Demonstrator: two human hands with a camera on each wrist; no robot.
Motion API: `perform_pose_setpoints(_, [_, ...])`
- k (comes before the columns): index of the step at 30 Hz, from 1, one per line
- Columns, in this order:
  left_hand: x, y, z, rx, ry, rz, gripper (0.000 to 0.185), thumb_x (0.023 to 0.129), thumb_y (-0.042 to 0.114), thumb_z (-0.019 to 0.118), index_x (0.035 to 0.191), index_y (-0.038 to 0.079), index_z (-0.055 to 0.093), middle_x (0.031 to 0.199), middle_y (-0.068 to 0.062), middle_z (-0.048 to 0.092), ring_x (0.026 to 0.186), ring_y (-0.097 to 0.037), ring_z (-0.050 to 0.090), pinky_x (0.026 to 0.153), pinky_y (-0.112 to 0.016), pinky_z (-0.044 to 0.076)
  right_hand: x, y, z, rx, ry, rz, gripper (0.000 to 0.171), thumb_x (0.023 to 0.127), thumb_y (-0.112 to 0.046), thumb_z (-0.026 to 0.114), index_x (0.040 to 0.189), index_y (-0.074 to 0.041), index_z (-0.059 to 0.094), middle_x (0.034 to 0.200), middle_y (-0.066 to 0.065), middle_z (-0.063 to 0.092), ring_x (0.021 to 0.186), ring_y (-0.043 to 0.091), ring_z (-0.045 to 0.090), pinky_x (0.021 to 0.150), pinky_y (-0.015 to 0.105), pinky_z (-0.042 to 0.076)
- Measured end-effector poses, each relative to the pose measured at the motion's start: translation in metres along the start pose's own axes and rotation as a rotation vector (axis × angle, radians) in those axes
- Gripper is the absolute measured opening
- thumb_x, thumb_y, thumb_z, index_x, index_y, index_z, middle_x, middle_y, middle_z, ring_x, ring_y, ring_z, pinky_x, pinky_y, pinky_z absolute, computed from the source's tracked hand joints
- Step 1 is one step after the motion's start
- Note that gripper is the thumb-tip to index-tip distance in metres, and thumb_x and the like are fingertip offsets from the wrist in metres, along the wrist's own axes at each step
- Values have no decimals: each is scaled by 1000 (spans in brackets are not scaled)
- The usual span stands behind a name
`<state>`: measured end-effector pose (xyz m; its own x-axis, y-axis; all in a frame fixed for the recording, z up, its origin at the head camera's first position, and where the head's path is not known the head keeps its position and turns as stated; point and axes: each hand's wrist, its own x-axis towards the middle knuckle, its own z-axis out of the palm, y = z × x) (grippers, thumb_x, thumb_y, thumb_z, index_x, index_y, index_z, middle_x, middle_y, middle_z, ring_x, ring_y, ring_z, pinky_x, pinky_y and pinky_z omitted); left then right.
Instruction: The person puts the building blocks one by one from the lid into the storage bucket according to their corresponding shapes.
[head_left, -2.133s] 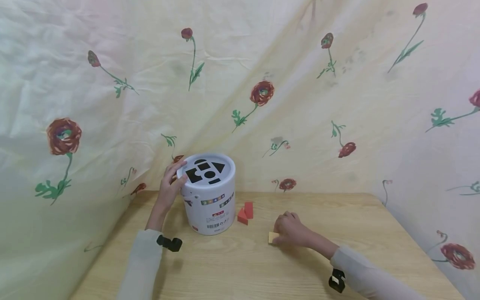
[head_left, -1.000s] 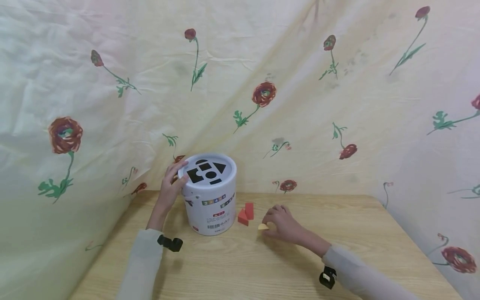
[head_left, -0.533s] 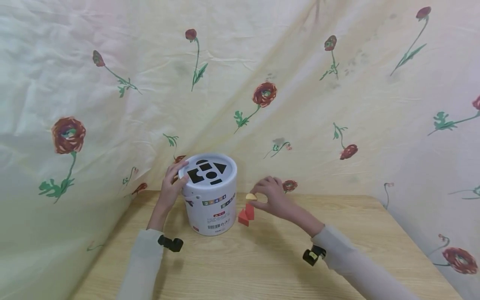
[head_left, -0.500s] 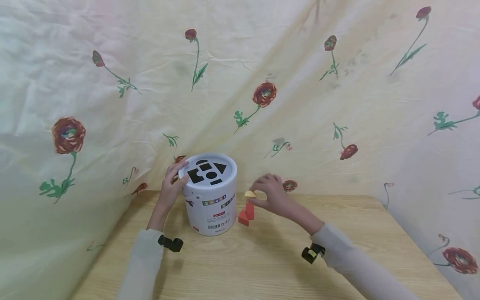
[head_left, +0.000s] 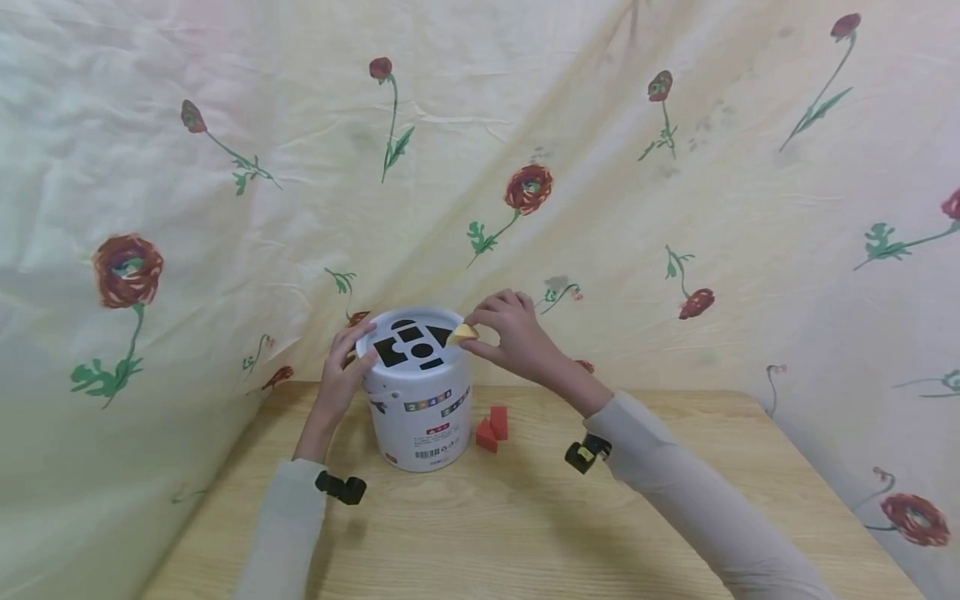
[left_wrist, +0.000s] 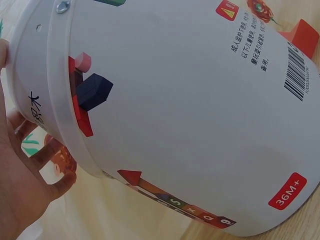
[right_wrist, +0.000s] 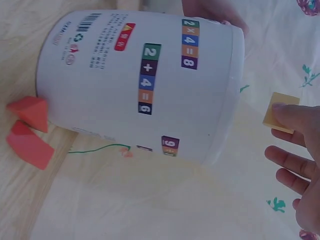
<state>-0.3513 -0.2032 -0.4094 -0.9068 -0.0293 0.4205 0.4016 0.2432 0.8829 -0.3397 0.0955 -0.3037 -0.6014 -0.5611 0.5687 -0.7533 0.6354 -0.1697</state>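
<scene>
A white lidded bucket (head_left: 420,417) stands on the table, shape-cut holes in its lid (head_left: 450,360). My left hand (head_left: 341,375) holds the lid's left edge, fingers and thumb over the rim; in the left wrist view that hand (left_wrist: 25,170) lies against the lid's side. Between thumb and fingers, my right hand (head_left: 517,337) pinches a yellow half-round block (head_left: 463,334) at the lid's right rim, close to the triangular hole (head_left: 441,336). In the right wrist view the yellow block (right_wrist: 281,111) shows its flat side, beyond the lid end of the bucket (right_wrist: 190,90).
Two red blocks, a triangular one (head_left: 487,435) and another (head_left: 498,422), lie on the wooden table (head_left: 480,533) right of the bucket. Flower-printed cloth (head_left: 600,167) hangs behind and at the sides.
My right hand has picked the yellow block off the table and carried it up and left, past the red blocks, to the lid. The left hand and bucket stay put.
</scene>
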Motion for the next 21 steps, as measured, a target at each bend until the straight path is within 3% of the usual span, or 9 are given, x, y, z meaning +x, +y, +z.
perform_pose_setpoints(9, [1,-1,-1,7,-1,-1,55,99,33,56,152,23,48,164,-3,29,152,-30,23,122,-65,22,33,-9,14,-77,9,-21,27,94,-31,74,113,-13,76,114,6,71,113,24,51,107,48,33])
perform_pose_setpoints(21, [1,-1,0,9,4,-8,54,100,34,55,152,24,48,164,-4,29,153,-31,22,121,-66,21,63,-13,39,-128,-55,40,29,96,-33,71,116,-13,75,116,5,71,111,24,50,104,46,35])
